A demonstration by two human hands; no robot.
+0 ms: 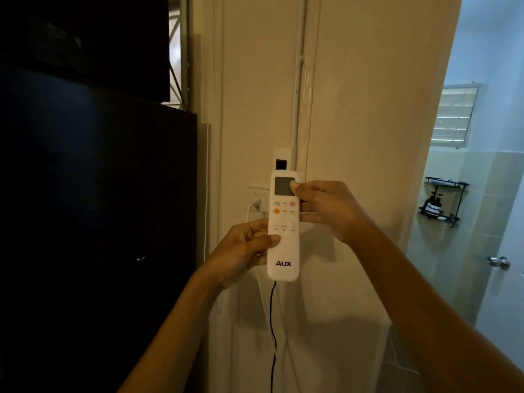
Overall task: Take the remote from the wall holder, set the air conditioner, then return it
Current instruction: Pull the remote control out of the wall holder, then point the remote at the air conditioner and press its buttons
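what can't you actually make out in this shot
Head view only:
- Remote screen: blank grey, its corner under the right hand thumb; button labels too small.
- Wall holder: its lower part is hidden behind the remote.
- Air conditioner: out of frame.
- Left hand fingers behind the remote are hidden.

Remote point(283, 251): white body, grey screen, dark blue AUX logo, orange, pink and pale green buttons. Holder point(281, 158): white, black slot. Wall point(368, 123): cream. Cord point(273, 336): black. Cabinet point(99, 208): black. Tiles point(459, 251): pale green. Doorknob point(497, 262): silver.
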